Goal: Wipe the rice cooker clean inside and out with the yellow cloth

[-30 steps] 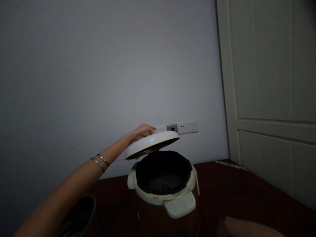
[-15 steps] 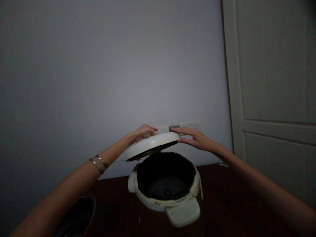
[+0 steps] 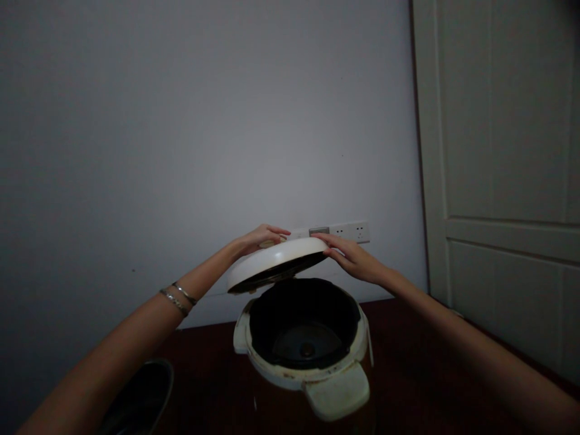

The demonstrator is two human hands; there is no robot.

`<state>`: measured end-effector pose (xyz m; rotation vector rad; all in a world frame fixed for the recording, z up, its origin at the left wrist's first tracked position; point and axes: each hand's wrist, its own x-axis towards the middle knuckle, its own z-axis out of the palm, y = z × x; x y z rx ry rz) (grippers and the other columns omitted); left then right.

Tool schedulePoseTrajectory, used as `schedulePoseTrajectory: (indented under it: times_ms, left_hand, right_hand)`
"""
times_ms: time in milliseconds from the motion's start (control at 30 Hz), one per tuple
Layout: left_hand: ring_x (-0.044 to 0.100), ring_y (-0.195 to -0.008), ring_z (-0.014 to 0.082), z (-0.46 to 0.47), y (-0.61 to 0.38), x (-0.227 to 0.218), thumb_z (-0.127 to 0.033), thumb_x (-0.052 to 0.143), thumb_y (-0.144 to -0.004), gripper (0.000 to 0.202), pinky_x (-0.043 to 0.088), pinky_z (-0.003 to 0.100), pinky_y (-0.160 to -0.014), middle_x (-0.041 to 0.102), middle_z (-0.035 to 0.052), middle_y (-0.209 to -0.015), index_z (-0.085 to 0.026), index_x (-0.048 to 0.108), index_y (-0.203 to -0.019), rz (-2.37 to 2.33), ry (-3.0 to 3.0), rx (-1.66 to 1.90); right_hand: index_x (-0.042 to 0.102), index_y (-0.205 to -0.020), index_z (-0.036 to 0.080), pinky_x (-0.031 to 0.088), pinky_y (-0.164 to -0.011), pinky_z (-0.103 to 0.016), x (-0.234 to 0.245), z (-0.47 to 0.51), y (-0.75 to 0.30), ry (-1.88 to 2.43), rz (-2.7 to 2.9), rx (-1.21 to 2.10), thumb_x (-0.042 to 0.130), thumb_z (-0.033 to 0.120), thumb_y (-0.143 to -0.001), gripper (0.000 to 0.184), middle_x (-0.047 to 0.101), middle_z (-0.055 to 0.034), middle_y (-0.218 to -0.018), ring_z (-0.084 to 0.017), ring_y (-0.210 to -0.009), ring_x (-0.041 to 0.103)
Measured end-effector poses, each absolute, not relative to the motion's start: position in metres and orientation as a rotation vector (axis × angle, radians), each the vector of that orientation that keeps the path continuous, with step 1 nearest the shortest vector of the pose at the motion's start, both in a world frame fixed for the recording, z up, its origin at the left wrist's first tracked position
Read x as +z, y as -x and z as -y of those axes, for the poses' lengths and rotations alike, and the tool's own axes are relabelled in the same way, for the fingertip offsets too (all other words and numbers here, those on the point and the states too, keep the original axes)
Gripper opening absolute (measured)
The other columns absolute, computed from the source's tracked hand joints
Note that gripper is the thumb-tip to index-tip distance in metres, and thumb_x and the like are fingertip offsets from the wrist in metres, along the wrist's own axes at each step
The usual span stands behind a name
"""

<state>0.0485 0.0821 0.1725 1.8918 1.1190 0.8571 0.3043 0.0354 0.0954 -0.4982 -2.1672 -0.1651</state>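
Note:
A white, domed pressure cooker lid (image 3: 276, 258) is held tilted above the back of the open electric pressure cooker (image 3: 338, 393), its dark underside partly showing. My left hand (image 3: 263, 237) is closed around the knob on top of the lid. The fingers of my right hand (image 3: 351, 255) grip the lid's right rim, thumb below and fingertips on top. Inside the cooker is a dark, bare cavity (image 3: 308, 341) with a round piece at the centre of its floor. White side handles with brownish stains stick out from the cooker's rim.
At the lower left, partly behind my left forearm, stands a dark metal pot (image 3: 170, 383). The cooker rests on a dark reddish table (image 3: 203, 362) against a pale wall (image 3: 226, 121). Wall sockets (image 3: 360, 232) sit behind the lid. A panelled door (image 3: 507, 151) is at the right.
The lid has risen slightly and tilted a bit more, with both hands still on it. My right hand has shifted a little left with the rim.

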Motion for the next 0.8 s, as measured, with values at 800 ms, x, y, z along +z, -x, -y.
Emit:
schedulePoseTrajectory:
  times_ms: [800]
  left_hand:
    - [0.064,-0.087,0.0182,0.037,0.011,0.208,-0.044,0.056,-0.08,0.044,0.044,0.025,-0.074,0.071,0.0034,-0.103,-0.027,0.06,-0.121,-1.278,-2.934,0.356]
  right_hand:
    - [0.049,-0.131,0.021,0.046,-0.092,-0.039,0.112,-0.06,-0.298,0.567,2.076,-0.181,0.033,0.041,-0.096,0.043,0.062,-0.0087,-0.122,-0.022,-0.107,0.059]
